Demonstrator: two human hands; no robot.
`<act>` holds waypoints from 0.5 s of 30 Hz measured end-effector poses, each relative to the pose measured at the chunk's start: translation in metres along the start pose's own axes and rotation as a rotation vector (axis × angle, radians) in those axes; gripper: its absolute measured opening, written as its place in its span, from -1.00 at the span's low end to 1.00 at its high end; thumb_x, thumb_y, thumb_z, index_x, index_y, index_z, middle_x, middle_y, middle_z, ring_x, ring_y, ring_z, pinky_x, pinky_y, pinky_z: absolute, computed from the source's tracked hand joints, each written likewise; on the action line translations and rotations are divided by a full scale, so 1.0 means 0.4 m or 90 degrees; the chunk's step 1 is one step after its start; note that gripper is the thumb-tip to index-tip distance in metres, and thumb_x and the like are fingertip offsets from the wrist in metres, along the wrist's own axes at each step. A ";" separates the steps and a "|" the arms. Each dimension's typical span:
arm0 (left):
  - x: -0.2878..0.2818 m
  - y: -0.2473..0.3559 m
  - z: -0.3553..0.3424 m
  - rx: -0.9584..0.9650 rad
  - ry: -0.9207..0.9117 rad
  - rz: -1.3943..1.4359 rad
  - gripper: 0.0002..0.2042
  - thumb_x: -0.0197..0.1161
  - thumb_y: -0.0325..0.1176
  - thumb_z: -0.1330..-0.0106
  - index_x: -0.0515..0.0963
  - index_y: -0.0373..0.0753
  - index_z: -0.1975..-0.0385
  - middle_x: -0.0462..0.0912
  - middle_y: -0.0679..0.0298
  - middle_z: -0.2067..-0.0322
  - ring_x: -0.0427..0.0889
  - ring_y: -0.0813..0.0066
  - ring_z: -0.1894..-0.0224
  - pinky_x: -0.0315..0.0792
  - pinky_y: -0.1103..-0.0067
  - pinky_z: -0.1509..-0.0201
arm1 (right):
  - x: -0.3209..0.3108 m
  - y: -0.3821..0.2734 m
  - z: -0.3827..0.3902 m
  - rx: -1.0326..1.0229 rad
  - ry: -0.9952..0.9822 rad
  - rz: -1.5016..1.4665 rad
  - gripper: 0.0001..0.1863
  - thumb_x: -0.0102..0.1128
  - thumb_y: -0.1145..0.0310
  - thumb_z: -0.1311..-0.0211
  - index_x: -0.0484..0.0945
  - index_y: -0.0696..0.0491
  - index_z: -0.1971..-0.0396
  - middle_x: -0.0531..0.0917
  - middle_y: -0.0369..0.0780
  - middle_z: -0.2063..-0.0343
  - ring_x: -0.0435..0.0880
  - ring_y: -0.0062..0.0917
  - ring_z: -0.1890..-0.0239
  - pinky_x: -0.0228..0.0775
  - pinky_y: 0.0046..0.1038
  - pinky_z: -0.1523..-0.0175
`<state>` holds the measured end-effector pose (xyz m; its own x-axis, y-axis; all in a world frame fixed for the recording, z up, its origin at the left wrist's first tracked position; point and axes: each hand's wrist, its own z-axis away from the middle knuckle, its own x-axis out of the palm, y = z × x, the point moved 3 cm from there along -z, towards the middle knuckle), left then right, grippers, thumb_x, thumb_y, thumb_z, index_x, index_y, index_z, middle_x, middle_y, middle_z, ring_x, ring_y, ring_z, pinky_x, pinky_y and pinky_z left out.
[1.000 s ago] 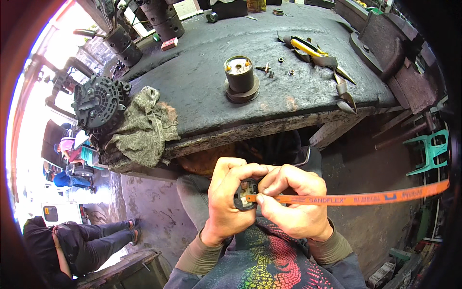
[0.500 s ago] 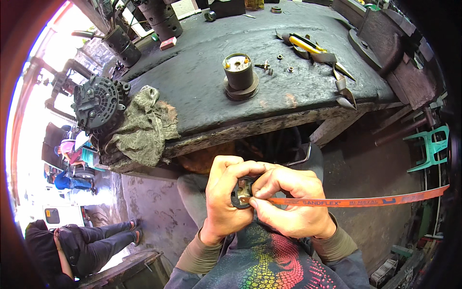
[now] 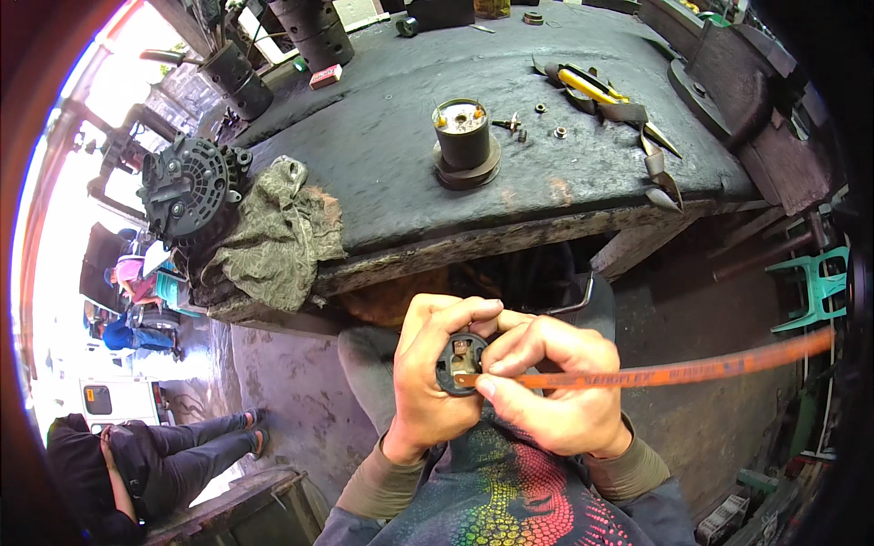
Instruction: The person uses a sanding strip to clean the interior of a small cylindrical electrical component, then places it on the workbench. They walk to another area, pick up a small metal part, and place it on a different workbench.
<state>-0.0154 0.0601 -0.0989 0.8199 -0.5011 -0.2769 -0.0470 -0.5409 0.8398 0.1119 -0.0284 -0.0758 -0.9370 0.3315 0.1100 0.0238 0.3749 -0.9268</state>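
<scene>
My left hand [image 3: 423,387] is wrapped round a small round black part [image 3: 462,355] with brass-coloured pieces in its middle. My right hand [image 3: 564,391] pinches an orange hacksaw blade [image 3: 696,370] near its left end, which rests on the part's brass middle; the long free end reaches out to the right, blurred. The fingers of both hands meet around the part, above my lap and in front of the bench edge.
The dark bench [image 3: 401,209] holds a black cylinder [image 3: 462,136], small nuts [image 3: 560,132], yellow-handled snips [image 3: 587,84], an alternator [image 3: 189,196] and a rag [image 3: 273,246]. A person [image 3: 164,464] is at lower left, others [image 3: 137,337] behind. A green stool [image 3: 815,291] is at right.
The blade's far end has swung upward and its middle is a little blurred. More of the round part shows between my hands. The bench appears shifted slightly right in the view.
</scene>
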 end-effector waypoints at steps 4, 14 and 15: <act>0.003 -0.010 -0.003 -0.022 -0.011 0.006 -0.39 0.54 -0.56 0.09 0.64 -0.28 -0.11 0.57 0.18 0.09 0.61 0.34 0.06 0.53 0.47 -0.03 | -0.003 0.001 0.002 -0.007 -0.024 0.111 -0.82 0.52 0.67 -0.07 0.62 0.21 0.43 0.77 -0.09 0.37 0.79 -0.28 0.06 0.60 -0.26 -0.13; 0.021 0.000 0.005 0.013 0.100 -0.125 -0.40 0.58 -0.52 0.10 0.66 -0.25 -0.08 0.55 0.17 0.13 0.59 0.29 0.10 0.52 0.47 0.04 | 0.026 0.025 0.025 -0.027 0.098 0.072 -0.81 0.46 0.67 -0.08 0.57 0.22 0.39 0.74 -0.06 0.36 0.83 -0.23 0.02 0.67 -0.34 0.02; 0.023 -0.001 0.005 0.020 0.119 -0.137 -0.41 0.61 -0.49 0.12 0.67 -0.25 -0.06 0.55 0.17 0.13 0.58 0.29 0.10 0.51 0.46 0.06 | 0.036 0.032 0.026 -0.046 0.125 0.078 -0.81 0.46 0.68 -0.09 0.57 0.22 0.39 0.74 -0.06 0.36 0.83 -0.23 0.03 0.68 -0.33 0.01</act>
<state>-0.0089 0.0544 -0.1025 0.9040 -0.2400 -0.3537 0.1244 -0.6438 0.7550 0.0949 -0.0278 -0.0898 -0.8401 0.5374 0.0733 0.1642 0.3807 -0.9100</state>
